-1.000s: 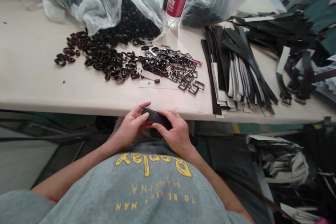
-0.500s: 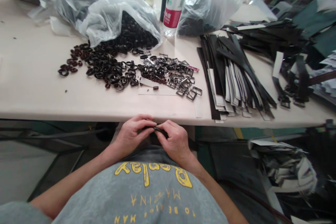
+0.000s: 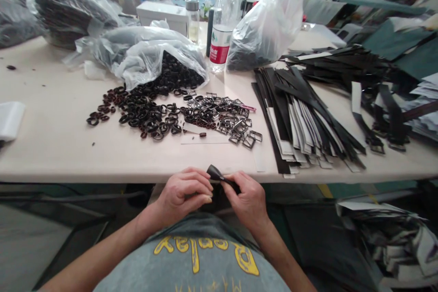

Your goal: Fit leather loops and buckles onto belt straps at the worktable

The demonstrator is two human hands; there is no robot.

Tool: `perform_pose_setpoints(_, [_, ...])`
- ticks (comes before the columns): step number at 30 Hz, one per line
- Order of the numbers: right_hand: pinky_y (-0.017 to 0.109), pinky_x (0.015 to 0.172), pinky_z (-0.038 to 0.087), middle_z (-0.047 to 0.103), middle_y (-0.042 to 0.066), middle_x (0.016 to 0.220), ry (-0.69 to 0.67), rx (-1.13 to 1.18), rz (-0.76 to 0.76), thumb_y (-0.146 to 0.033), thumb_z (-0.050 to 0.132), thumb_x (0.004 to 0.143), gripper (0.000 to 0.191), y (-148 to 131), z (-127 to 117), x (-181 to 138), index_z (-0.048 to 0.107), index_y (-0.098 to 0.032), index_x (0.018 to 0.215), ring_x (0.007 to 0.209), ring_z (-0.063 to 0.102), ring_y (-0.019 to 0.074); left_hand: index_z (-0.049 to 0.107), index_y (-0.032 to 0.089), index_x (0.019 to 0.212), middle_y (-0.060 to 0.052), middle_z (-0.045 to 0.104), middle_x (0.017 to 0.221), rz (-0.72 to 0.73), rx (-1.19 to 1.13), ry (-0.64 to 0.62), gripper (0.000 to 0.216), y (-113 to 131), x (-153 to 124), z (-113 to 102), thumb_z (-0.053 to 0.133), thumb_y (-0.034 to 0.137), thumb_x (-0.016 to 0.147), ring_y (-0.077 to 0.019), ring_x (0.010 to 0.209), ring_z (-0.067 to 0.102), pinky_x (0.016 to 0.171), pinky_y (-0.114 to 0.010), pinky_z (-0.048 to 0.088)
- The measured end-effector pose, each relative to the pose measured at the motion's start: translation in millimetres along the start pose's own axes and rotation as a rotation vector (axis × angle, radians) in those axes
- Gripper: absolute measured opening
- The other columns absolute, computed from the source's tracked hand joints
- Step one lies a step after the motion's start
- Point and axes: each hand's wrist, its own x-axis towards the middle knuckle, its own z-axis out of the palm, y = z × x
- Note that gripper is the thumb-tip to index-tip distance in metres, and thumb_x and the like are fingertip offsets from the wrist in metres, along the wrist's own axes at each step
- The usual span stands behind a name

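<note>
A short length of black strap (image 3: 215, 173) is pinched between the thumb and fingers of my right hand (image 3: 250, 198), just in front of the table edge. Its wider end sticks up to the left, and the rest is hidden in the palm and below. Beside that end is my left hand (image 3: 186, 192), fingers stretched out and thumb a little apart, with nothing visible in it. On the table beyond lie a pile of dark strap loops (image 3: 147, 114) and several metal buckles (image 3: 239, 125).
A plastic bag (image 3: 137, 50) spills black loops behind the pile. Black straps with pale undersides (image 3: 290, 114) lie at the right. A bottle (image 3: 221, 41) and another bag (image 3: 270, 27) stand at the back. Below right is a bin of scraps (image 3: 393, 237).
My left hand has come off the black strap, its fingers opening, and the strap's wider end now shows. My right hand keeps hold. The view has tilted up, showing more of the table's back.
</note>
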Motion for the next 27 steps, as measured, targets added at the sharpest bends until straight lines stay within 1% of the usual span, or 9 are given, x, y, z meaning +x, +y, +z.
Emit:
perform_pose_setpoints(2, [0.032,0.072,0.046,0.068,0.003,0.079,0.063,-0.032,0.036,-0.023,0.061,0.091,0.009,10,-9,1,0.066,-0.023,0.084,0.077,0.065,0.0212,0.070,0.018,0.069,-0.005,0.076,0.079,-0.048,-0.042,-0.134,0.022,3,4,1,0.062,0.016,0.089,-0.0162,0.076,0.072,0.075,-0.027,0.058])
perform_pose_setpoints(3, [0.031,0.072,0.045,0.068,0.002,0.078,0.098,-0.048,0.050,-0.024,0.061,0.091,0.009,14,-14,1,0.065,-0.023,0.083,0.076,0.064,0.0209,0.070,0.018,0.070,-0.006,0.076,0.083,-0.071,-0.034,-0.166,0.022,3,7,3,0.060,0.015,0.090,-0.0149,0.075,0.071,0.071,-0.025,0.058])
perform_pose_setpoints(5, [0.031,0.070,0.044,0.066,0.001,0.076,0.170,-0.074,0.064,-0.026,0.061,0.091,0.011,22,-24,1,0.065,-0.022,0.082,0.073,0.063,0.0196,0.073,0.017,0.083,-0.007,0.076,0.094,-0.082,0.008,-0.166,0.018,1,17,8,0.056,0.012,0.090,-0.0142,0.078,0.072,0.072,-0.024,0.057])
perform_pose_setpoints(7, [0.029,0.069,0.044,0.065,0.001,0.075,0.236,-0.096,0.071,-0.027,0.061,0.091,0.012,29,-32,0,0.065,-0.021,0.081,0.071,0.062,0.0186,0.072,0.018,0.095,-0.007,0.076,0.096,-0.063,0.046,-0.142,0.018,-6,30,12,0.056,0.012,0.091,-0.0151,0.085,0.072,0.077,-0.025,0.057])
perform_pose_setpoints(13, [0.027,0.069,0.044,0.066,0.000,0.075,0.333,-0.129,0.115,-0.029,0.063,0.090,0.013,45,-46,-6,0.065,-0.020,0.081,0.072,0.063,0.0174,0.072,0.018,0.090,-0.006,0.076,0.090,-0.044,0.285,-0.144,0.013,-28,76,24,0.059,0.019,0.093,-0.0170,0.080,0.070,0.074,-0.026,0.052])
perform_pose_setpoints(18, [0.026,0.067,0.044,0.064,-0.001,0.073,0.347,-0.111,0.091,-0.031,0.063,0.091,0.015,52,-47,-9,0.065,-0.021,0.080,0.068,0.062,0.0162,0.073,0.018,0.088,-0.005,0.075,0.087,-0.060,0.460,-0.179,0.016,-36,90,29,0.059,0.023,0.094,-0.0166,0.074,0.068,0.070,-0.026,0.049])
perform_pose_setpoints(20, [0.026,0.066,0.044,0.065,-0.001,0.073,0.349,-0.118,0.067,-0.032,0.063,0.091,0.016,55,-48,-10,0.065,-0.021,0.081,0.067,0.062,0.0162,0.073,0.019,0.086,-0.005,0.074,0.084,-0.101,0.520,-0.164,0.017,-40,86,22,0.060,0.025,0.093,-0.0162,0.072,0.067,0.069,-0.026,0.048])
perform_pose_setpoints(22, [0.027,0.066,0.044,0.065,-0.001,0.073,0.360,-0.134,0.042,-0.034,0.063,0.092,0.016,60,-48,-11,0.065,-0.021,0.082,0.066,0.062,0.0165,0.073,0.019,0.084,-0.004,0.073,0.081,-0.164,0.577,-0.122,0.017,-45,77,6,0.060,0.025,0.093,-0.0167,0.072,0.067,0.070,-0.026,0.047])
perform_pose_setpoints(27, [0.028,0.064,0.044,0.067,0.000,0.074,0.377,-0.156,0.002,-0.037,0.063,0.092,0.019,67,-44,-7,0.067,-0.020,0.086,0.064,0.062,0.0174,0.073,0.019,0.082,-0.004,0.074,0.082,-0.379,0.655,0.105,0.020,-54,37,-57,0.058,0.028,0.092,-0.0177,0.076,0.067,0.073,-0.028,0.046])
